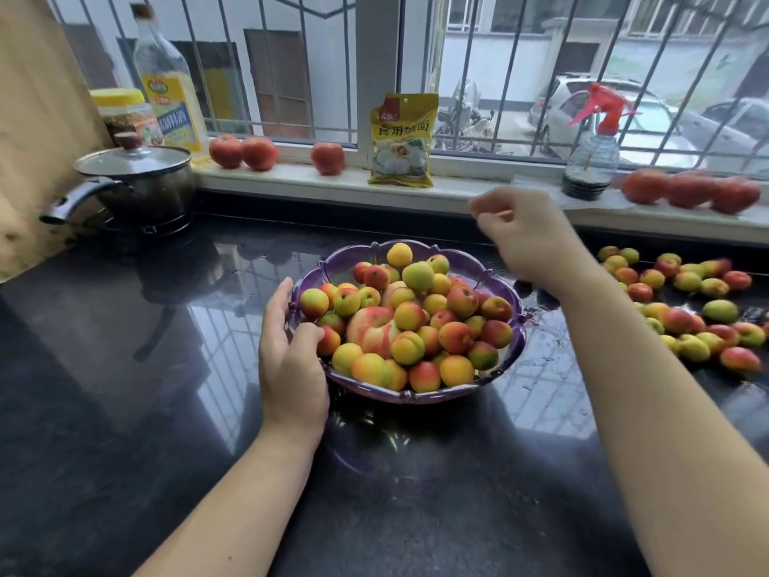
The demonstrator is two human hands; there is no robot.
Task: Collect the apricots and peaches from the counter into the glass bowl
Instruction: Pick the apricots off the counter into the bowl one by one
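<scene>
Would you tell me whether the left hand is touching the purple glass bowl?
Touching. The head view shows the left hand against the near-left rim of the glass bowl, its thumb curled over the rim beside the apricots.

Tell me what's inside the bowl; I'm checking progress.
The bowl holds a heap of apricots and one large peach. Fruit beneath the top layer is covered.
</scene>
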